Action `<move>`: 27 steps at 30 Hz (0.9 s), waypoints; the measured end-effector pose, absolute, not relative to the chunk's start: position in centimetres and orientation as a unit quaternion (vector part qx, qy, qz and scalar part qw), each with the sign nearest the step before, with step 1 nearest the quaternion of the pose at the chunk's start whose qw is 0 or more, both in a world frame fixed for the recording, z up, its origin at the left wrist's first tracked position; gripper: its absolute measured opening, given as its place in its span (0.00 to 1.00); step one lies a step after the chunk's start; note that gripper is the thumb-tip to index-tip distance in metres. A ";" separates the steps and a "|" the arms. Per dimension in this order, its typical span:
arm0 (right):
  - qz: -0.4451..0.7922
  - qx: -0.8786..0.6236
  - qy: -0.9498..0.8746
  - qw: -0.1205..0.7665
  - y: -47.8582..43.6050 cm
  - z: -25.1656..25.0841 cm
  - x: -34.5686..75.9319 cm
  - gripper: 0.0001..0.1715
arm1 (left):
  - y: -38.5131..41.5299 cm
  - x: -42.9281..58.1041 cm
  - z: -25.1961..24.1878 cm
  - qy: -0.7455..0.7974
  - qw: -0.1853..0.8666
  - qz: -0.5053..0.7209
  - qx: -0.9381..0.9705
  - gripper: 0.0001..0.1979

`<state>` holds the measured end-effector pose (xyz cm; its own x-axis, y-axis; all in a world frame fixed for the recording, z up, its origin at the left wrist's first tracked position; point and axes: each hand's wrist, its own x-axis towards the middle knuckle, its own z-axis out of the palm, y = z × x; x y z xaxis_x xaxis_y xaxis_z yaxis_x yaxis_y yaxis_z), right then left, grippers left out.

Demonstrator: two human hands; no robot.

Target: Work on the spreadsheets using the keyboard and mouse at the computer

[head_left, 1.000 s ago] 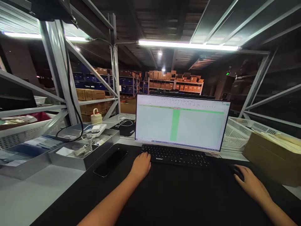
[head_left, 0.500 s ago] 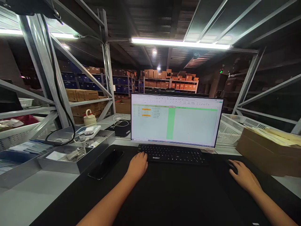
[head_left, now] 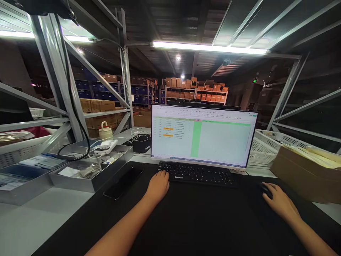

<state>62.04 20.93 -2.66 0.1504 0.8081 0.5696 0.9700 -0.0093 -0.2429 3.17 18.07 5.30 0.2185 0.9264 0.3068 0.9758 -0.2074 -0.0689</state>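
Note:
My left hand (head_left: 158,185) lies at the left end of a black keyboard (head_left: 202,175), fingers stretched out over its lower-left keys, holding nothing. Over on the right, my right hand (head_left: 278,199) is curved around a black computer mouse (head_left: 267,191), which shows only in part beneath the fingers. Both forearms rest on a black desk mat (head_left: 207,217). Behind the keyboard stands a monitor (head_left: 223,140) with a spreadsheet on it. A green column, a green row and two orange cells stand out; the text is too small to read.
A dark phone (head_left: 124,182) lies left of my left arm. Beyond it are grey trays (head_left: 92,185) with papers, a power strip (head_left: 106,146) and a cream bottle (head_left: 106,132). A cardboard box (head_left: 295,170) and white baskets (head_left: 262,149) stand at right, inside metal rack posts.
The spreadsheet rows have shifted down on the screen, with more rows above the orange cells. The whole view has moved slightly. Both hands keep their places on the keyboard and mouse.

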 end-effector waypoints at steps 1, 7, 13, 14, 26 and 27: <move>-0.138 -0.698 -0.638 0.295 20.8 -2.7 62.0 0.33 | 18.0 3.2 5.4 -0.618 0.123 -0.102 -0.770 0.22; -0.135 -0.708 -0.625 0.298 20.2 -2.3 61.5 0.32 | 18.2 3.1 5.2 -0.621 0.126 -0.112 -0.765 0.21; -0.141 -0.702 -0.633 0.295 20.5 -2.6 61.6 0.29 | 18.5 3.0 5.0 -0.615 0.141 -0.100 -0.770 0.21; -0.142 -0.699 -0.636 0.294 20.5 -2.6 61.7 0.29 | 18.4 3.0 5.1 -0.615 0.141 -0.097 -0.770 0.21; -0.127 -0.707 -0.625 0.306 19.1 -0.7 59.4 0.29 | 18.2 3.0 5.6 -0.617 0.152 -0.070 -0.769 0.21; -0.126 -0.707 -0.624 0.308 18.8 -0.2 58.9 0.28 | 18.3 2.9 5.5 -0.616 0.158 -0.067 -0.769 0.21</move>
